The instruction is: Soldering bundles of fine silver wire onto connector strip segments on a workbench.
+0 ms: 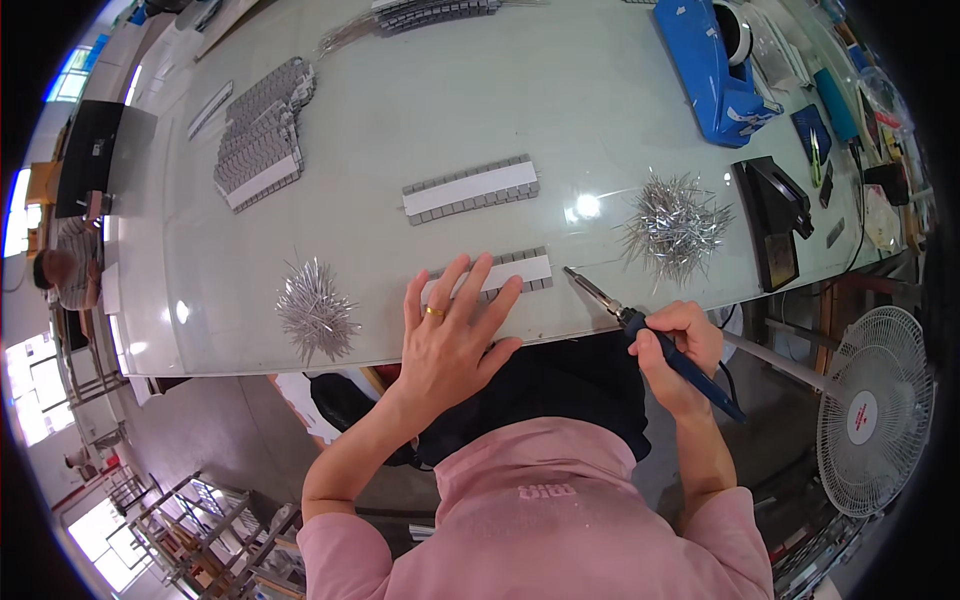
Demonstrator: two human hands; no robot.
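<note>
My left hand (448, 335) lies flat, fingers spread, over a grey segmented strip (525, 268) with a white band along its middle. The fingers hide much of that strip's left part. Wrapped in my right hand (684, 350) is a soldering iron (632, 320) with a dark blue handle, its metal tip pointing at the strip's right end, a little apart from it. A second, similar strip (472, 190) lies just beyond. Heaps of thin silvery wire pieces sit on both sides: one left of my left hand (316, 310), another beyond my right hand (678, 226).
Piled grey strips (262, 135) lie at the left, with another pile (435, 12) at the far edge. On the right are a blue tape dispenser (708, 85), a black stand (770, 225) and tweezers (815, 160). A fan (876, 410) stands beside the table's right end.
</note>
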